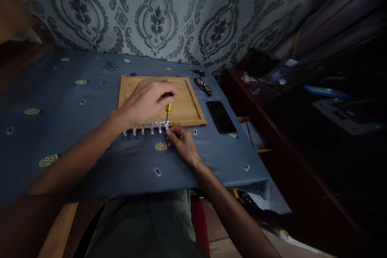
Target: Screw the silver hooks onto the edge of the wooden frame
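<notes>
A wooden framed panel (191,100) lies on the cloth-covered table, with several small metal clips (152,128) in a row along its near edge. From above, my left hand (143,100) closes around the yellow handle of a screwdriver (169,107). The screwdriver stands nearly upright, its tip down at the rightmost metal clip (166,126). My right hand (183,143) pinches that clip's near end between thumb and fingers. My left forearm and hand cover the panel's left part, and the exact contact at the screwdriver's tip is too small to make out.
Right of the panel lie a black phone (221,117), eyeglasses (202,86) and a dark key-like item (198,72). Small loose bits (99,83) are scattered at the back left. A patterned curtain (157,16) hangs behind the table; a dark red cabinet (290,149) stands to the right.
</notes>
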Action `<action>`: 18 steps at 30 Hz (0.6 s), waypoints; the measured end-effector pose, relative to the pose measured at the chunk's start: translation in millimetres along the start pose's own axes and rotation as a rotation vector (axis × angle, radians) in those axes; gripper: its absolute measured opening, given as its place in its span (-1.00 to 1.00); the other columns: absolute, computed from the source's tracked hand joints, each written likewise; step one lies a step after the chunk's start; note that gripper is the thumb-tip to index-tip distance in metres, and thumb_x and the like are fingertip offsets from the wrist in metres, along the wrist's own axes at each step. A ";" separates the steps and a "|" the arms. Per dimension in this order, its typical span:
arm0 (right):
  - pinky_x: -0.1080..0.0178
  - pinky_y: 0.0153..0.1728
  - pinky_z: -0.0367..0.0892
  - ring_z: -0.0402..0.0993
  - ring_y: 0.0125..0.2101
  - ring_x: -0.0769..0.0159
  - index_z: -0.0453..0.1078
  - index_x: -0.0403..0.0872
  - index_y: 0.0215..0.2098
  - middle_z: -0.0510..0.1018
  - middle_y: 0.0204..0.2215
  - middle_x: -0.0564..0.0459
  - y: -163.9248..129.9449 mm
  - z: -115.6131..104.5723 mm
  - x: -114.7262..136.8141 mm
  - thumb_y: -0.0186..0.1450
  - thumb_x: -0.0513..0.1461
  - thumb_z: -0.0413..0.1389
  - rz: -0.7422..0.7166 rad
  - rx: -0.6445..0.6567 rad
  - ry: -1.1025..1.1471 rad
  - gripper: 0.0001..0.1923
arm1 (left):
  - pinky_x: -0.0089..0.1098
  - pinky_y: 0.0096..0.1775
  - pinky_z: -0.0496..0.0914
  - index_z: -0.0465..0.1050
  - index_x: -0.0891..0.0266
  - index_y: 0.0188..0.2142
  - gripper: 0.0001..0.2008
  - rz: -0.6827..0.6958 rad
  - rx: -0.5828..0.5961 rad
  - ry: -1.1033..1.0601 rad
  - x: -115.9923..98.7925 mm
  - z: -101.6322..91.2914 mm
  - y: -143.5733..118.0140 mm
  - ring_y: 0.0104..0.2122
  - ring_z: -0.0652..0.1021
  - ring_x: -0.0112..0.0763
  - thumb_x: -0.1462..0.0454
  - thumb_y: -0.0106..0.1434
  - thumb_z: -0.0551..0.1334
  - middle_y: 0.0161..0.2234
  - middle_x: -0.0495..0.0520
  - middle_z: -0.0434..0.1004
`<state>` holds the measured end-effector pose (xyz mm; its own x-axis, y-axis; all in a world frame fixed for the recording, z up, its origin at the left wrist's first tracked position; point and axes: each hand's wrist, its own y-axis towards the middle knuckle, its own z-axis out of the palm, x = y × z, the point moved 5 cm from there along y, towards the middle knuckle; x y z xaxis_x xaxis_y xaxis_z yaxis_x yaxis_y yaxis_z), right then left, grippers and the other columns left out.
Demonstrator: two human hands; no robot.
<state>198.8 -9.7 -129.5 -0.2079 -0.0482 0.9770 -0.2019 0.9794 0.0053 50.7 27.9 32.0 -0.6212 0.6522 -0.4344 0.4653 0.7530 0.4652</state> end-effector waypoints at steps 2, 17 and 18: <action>0.28 -0.49 0.33 0.44 -0.62 0.36 0.37 -0.01 -0.45 0.48 -0.58 0.15 0.2 0.4 0.0 0.27 0.14 0.18 0.002 -0.002 0.002 -0.58 | -0.35 -0.17 0.38 0.57 0.25 -0.24 -0.88 0.010 0.008 -0.009 -0.3 -1.2 0.1 -0.26 0.57 -0.37 0.32 0.31 0.24 -0.25 0.07 0.64; 0.28 -0.49 0.34 0.45 -0.62 0.35 0.38 -0.02 -0.45 0.49 -0.59 0.14 0.2 0.4 2.3 0.25 0.17 0.20 0.000 -0.003 0.014 -0.55 | -0.35 -0.16 0.37 0.54 0.27 -0.22 -0.90 0.021 0.038 -0.015 -1.8 1.6 -0.1 -0.27 0.57 -0.39 0.30 0.32 0.27 -0.26 0.05 0.63; 0.28 -0.49 0.34 0.45 -0.62 0.35 0.38 -0.02 -0.45 0.51 -0.58 0.14 0.2 0.3 2.2 0.25 0.17 0.20 0.002 -0.003 0.012 -0.55 | -0.35 -0.16 0.37 0.55 0.27 -0.21 -0.89 0.022 0.042 -0.021 -1.4 1.0 0.0 -0.27 0.58 -0.39 0.29 0.33 0.26 -0.25 0.05 0.64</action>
<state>198.0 -9.7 -127.3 -0.1971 -0.0434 0.9794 -0.1980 0.9802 0.0036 52.1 27.0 31.8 -0.5973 0.6703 -0.4404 0.5051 0.7409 0.4425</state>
